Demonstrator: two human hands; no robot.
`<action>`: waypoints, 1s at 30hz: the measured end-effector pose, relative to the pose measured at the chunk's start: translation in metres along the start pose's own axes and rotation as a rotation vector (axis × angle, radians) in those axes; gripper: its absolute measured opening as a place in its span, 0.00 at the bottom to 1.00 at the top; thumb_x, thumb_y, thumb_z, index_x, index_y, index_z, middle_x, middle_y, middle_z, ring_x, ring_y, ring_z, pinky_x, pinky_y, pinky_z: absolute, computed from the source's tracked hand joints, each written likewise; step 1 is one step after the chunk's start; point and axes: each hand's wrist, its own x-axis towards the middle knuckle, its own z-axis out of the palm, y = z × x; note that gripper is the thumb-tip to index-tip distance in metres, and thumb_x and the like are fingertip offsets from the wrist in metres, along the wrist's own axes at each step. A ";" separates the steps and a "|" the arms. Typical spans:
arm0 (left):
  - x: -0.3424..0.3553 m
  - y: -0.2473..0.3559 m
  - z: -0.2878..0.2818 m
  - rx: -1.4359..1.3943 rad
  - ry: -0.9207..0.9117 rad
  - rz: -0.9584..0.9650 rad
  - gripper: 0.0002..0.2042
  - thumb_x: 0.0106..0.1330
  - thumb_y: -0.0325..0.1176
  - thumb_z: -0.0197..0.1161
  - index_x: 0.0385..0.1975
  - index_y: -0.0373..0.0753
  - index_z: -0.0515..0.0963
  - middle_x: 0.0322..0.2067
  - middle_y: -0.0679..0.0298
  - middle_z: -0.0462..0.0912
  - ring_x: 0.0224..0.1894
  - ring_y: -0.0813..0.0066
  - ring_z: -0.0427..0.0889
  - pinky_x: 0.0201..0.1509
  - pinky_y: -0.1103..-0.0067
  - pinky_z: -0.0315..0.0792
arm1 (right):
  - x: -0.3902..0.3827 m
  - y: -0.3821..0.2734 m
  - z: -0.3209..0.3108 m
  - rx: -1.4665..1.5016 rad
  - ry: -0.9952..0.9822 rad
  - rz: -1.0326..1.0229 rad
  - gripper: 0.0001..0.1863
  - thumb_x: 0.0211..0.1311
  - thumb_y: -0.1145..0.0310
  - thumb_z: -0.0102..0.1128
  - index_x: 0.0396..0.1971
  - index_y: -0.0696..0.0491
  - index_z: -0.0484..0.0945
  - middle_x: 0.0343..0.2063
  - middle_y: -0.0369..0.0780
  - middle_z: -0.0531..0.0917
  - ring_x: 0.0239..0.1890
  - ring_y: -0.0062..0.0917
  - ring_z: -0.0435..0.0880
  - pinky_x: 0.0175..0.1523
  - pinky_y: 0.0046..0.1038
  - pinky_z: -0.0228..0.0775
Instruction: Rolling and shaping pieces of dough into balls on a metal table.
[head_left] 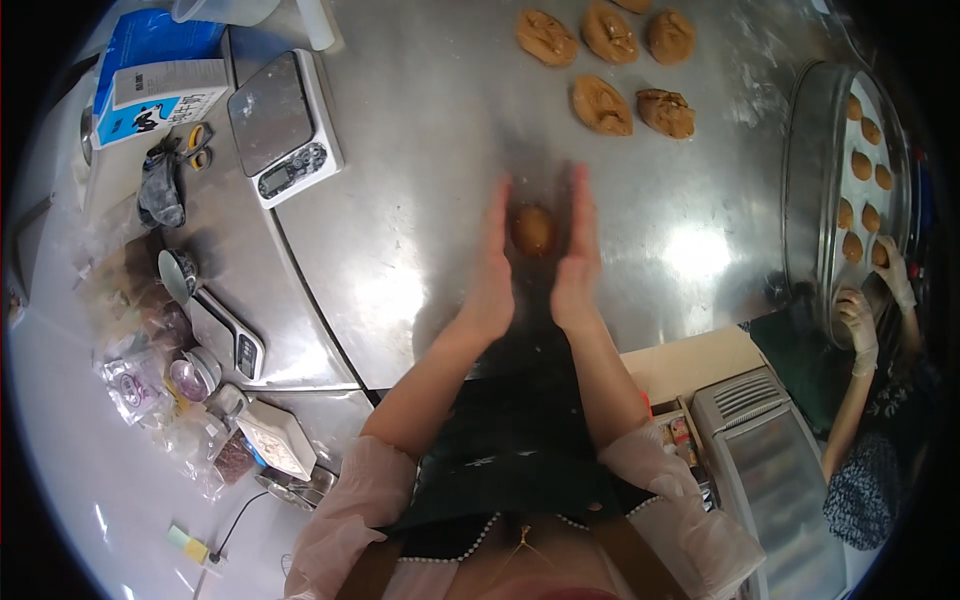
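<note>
A smooth brown dough ball (534, 232) rests on the steel table between my hands. My left hand (492, 270) stands on edge along its left side, fingers straight and pointing away from me. On the other side my right hand (576, 265) mirrors it, palm turned inward and fingers stretched, slightly blurred. A narrow gap shows between each palm and the ball. Farther off lie several flattened, creased brown dough pieces, among them one piece (602, 105) closest to my hands and another (666, 113) to its right.
A kitchen scale (290, 130) stands to the left, with scissors (200, 146), a carton (158, 105) and a second scale (228, 335) beyond. At the right, a co-worker's gloved hands (857, 318) are at a tray (860, 110) holding several dough balls.
</note>
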 end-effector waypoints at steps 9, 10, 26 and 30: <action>-0.012 -0.010 -0.001 0.050 0.002 0.038 0.39 0.71 0.61 0.26 0.70 0.32 0.44 0.71 0.51 0.43 0.73 0.61 0.44 0.74 0.70 0.38 | -0.005 0.004 0.006 0.071 -0.001 0.058 0.42 0.71 0.45 0.32 0.68 0.67 0.43 0.70 0.53 0.46 0.73 0.43 0.44 0.73 0.39 0.36; -0.001 -0.006 -0.007 0.035 -0.035 0.022 0.39 0.71 0.61 0.26 0.70 0.32 0.43 0.71 0.51 0.43 0.73 0.61 0.43 0.74 0.70 0.37 | -0.013 0.005 0.004 0.009 0.019 0.043 0.42 0.71 0.45 0.32 0.68 0.67 0.43 0.70 0.54 0.46 0.73 0.44 0.43 0.73 0.39 0.36; -0.016 -0.008 0.009 0.070 -0.020 0.037 0.35 0.72 0.56 0.27 0.70 0.32 0.46 0.71 0.52 0.45 0.73 0.60 0.44 0.73 0.70 0.42 | -0.004 -0.006 0.015 0.008 -0.023 -0.041 0.39 0.68 0.50 0.37 0.67 0.65 0.47 0.69 0.55 0.50 0.71 0.47 0.51 0.71 0.42 0.42; -0.010 -0.009 -0.003 0.103 -0.015 0.013 0.39 0.71 0.61 0.25 0.70 0.32 0.44 0.71 0.52 0.43 0.73 0.58 0.43 0.73 0.68 0.41 | -0.001 -0.001 0.017 -0.002 -0.069 -0.015 0.39 0.68 0.50 0.39 0.68 0.65 0.47 0.69 0.55 0.50 0.71 0.47 0.49 0.72 0.42 0.41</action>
